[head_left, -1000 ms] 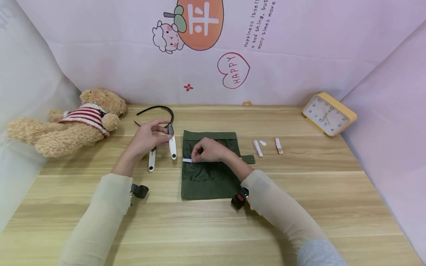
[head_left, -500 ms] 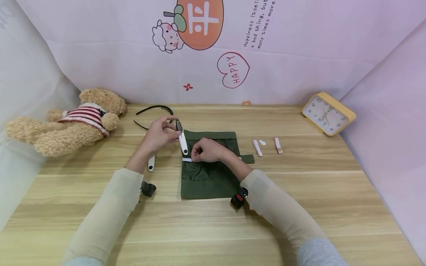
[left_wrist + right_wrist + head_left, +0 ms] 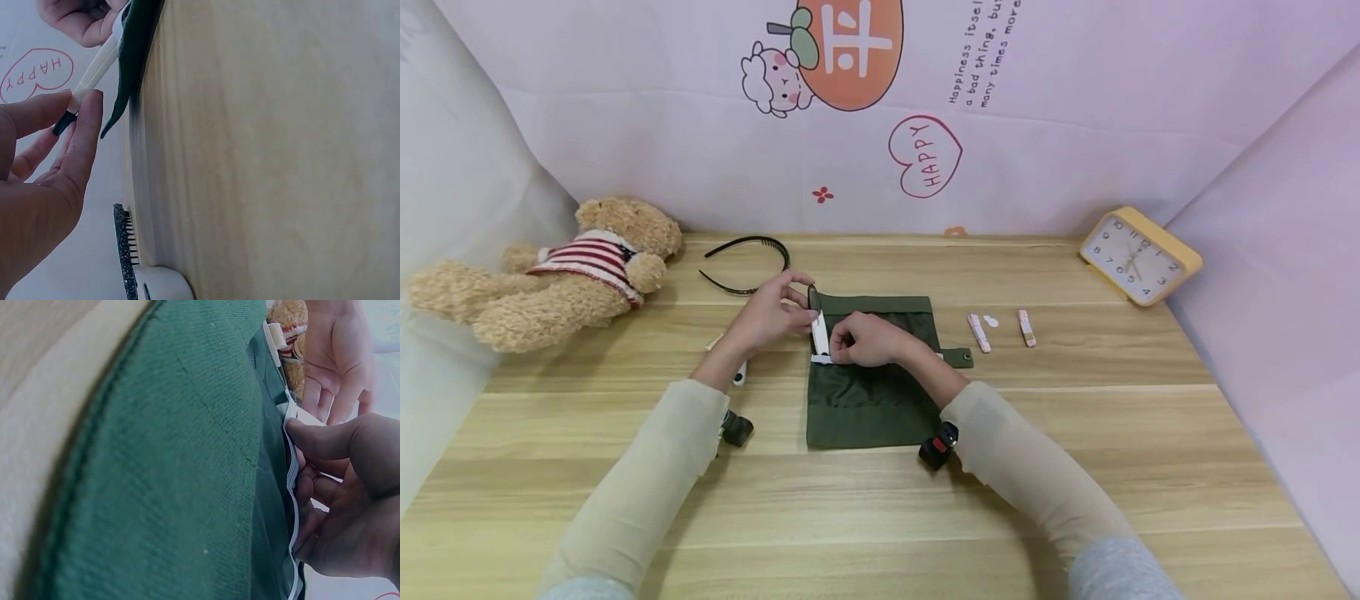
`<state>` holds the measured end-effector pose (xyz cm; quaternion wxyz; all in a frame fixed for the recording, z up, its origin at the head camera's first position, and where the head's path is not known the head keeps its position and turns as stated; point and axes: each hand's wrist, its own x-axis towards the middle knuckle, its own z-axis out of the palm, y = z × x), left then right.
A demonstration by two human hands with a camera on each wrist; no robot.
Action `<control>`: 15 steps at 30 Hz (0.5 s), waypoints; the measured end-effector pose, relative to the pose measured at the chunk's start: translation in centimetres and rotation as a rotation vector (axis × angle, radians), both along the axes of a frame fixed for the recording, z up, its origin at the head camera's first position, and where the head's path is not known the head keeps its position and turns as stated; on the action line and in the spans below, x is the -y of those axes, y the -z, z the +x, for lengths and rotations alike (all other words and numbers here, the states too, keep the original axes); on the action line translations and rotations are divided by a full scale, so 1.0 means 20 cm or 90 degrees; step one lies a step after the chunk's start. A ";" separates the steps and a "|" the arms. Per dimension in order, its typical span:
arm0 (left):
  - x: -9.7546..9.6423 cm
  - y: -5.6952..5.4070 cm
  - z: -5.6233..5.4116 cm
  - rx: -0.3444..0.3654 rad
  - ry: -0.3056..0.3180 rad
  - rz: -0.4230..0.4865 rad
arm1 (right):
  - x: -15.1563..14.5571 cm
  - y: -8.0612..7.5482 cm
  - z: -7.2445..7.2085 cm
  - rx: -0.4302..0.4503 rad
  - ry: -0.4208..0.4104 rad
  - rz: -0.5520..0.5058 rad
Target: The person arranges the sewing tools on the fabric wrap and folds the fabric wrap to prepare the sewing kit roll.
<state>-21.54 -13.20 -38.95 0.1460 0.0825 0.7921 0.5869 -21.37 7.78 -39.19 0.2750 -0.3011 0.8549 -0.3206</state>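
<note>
My left hand [image 3: 771, 315] pinches a slim white-handled tool [image 3: 820, 336] by its dark grey upper end. The tool's lower end meets a white elastic band [image 3: 820, 359] that runs across an open dark green fabric roll [image 3: 880, 427]. The left wrist view shows the same tool [image 3: 97, 72] slanting between both hands, thumb and fingers near its dark end. My right hand [image 3: 876, 340] pinches the elastic and lifts it off the cloth; in the right wrist view the raised elastic [image 3: 291, 481] lies at the thumb tip. A second white-handled tool [image 3: 740, 375] lies partly hidden under the left forearm.
A black toothed headband [image 3: 752, 239] lies behind the left hand. A teddy bear [image 3: 580, 275] lies at the back left. Two small pink-white folded strips [image 3: 979, 333] lie right of the roll's snap tab [image 3: 957, 358]. A yellow clock [image 3: 1138, 257] stands back right.
My left hand has carried the white-handled tool rightward from beside the green roll onto its left edge, down to the elastic. The right hand has stayed at the elastic.
</note>
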 end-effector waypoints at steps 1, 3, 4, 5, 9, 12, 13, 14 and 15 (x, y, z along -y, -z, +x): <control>0.00 0.00 0.00 0.004 0.002 0.000 | 0.00 0.00 0.00 -0.001 0.000 0.001; -0.01 0.01 0.00 0.012 0.007 0.000 | 0.00 0.00 0.00 -0.002 0.000 0.003; -0.01 0.01 0.00 0.015 0.009 0.000 | 0.00 0.01 0.00 -0.003 0.000 0.004; -0.01 0.01 0.01 0.016 0.011 -0.005 | 0.00 0.01 0.00 -0.002 0.000 0.004; -0.01 0.02 0.01 0.017 0.017 -0.016 | 0.01 0.01 0.00 -0.001 -0.001 0.006; 0.00 0.01 0.01 0.018 0.020 -0.029 | 0.01 0.01 0.00 0.001 0.002 0.007; 0.00 0.01 0.01 0.019 0.021 -0.036 | 0.00 0.01 0.00 0.002 0.003 0.007; 0.00 0.01 0.01 0.018 0.023 -0.044 | 0.00 0.01 0.00 0.004 0.004 0.007; 0.00 0.01 0.02 0.016 0.024 -0.053 | 0.00 0.01 0.00 0.005 0.005 0.005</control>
